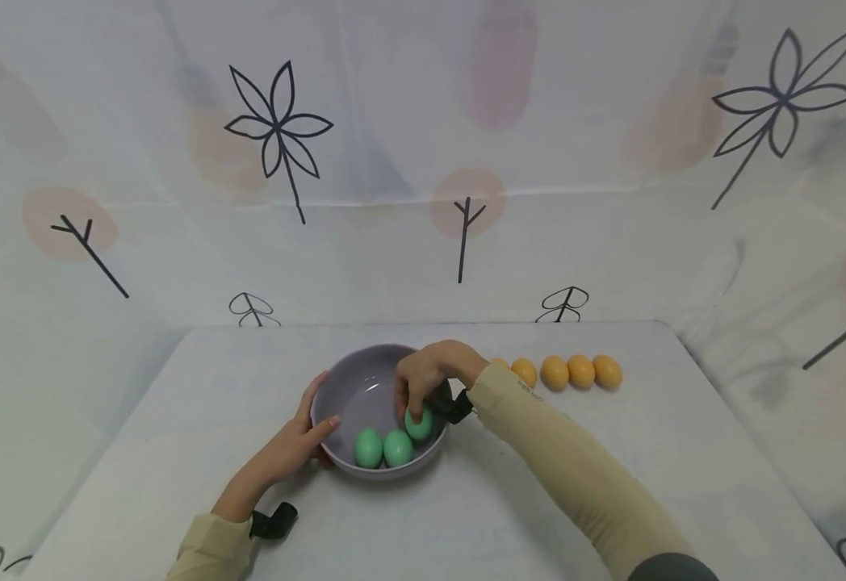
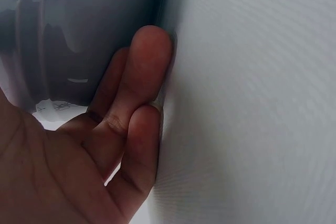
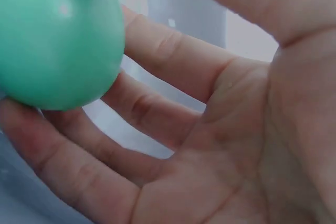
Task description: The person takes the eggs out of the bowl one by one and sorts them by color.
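A greyish-purple bowl [image 1: 350, 395] stands on the white table with green eggs inside. My left hand [image 1: 299, 442] grips its left side, thumb over the rim and fingers along the outer wall. In the left wrist view those fingers [image 2: 149, 61] lie against the bowl's outside, close to the table surface. Reaching in over the far right rim, my right hand [image 1: 423, 378] holds a green egg [image 1: 419, 424] between thumb and fingers. Two more green eggs, one [image 1: 368, 449] beside the other [image 1: 398, 449], rest at the bowl's near side. The held egg [image 3: 58, 40] looms large in the right wrist view.
Several yellow-orange eggs [image 1: 581, 371] form a row on the table [image 1: 198, 403] to the right of the bowl, partly hidden behind my right forearm. A patterned white cloth [image 1: 387, 266] rises behind the table and at its sides.
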A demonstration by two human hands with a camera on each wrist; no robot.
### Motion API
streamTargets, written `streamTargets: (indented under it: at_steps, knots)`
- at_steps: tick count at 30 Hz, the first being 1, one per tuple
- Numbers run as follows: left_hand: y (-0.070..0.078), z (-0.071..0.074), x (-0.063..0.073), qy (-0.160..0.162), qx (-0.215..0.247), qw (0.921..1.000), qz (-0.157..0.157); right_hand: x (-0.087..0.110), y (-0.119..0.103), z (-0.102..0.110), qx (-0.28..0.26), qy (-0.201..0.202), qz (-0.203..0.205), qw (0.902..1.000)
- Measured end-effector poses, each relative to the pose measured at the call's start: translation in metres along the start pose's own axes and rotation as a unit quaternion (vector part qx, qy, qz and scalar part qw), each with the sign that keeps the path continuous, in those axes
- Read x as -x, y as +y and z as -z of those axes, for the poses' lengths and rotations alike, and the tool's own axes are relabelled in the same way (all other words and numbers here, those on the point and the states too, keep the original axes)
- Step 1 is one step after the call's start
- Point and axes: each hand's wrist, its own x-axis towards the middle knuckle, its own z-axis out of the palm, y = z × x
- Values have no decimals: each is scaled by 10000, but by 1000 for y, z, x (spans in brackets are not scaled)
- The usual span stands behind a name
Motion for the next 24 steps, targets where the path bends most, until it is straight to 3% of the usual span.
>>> streamTargets:
  at_steps: [6, 15, 20, 24]
  knots:
    - [-2, 0, 0, -7, 6, 10000, -29, 19, 11, 0, -963, 444, 530, 9930]
    - [-1, 0, 1, 24, 75, 10000, -22, 45, 37, -6, -1460, 888, 1409, 9752]
    - [-3, 0, 0, 4, -4, 10000, -17, 62, 46, -13, -1770, 1081, 1676, 9638]
    - [-3, 0, 0, 13, 4, 10000, -65, 78, 54, -19, -1895, 1334, 1621, 9592]
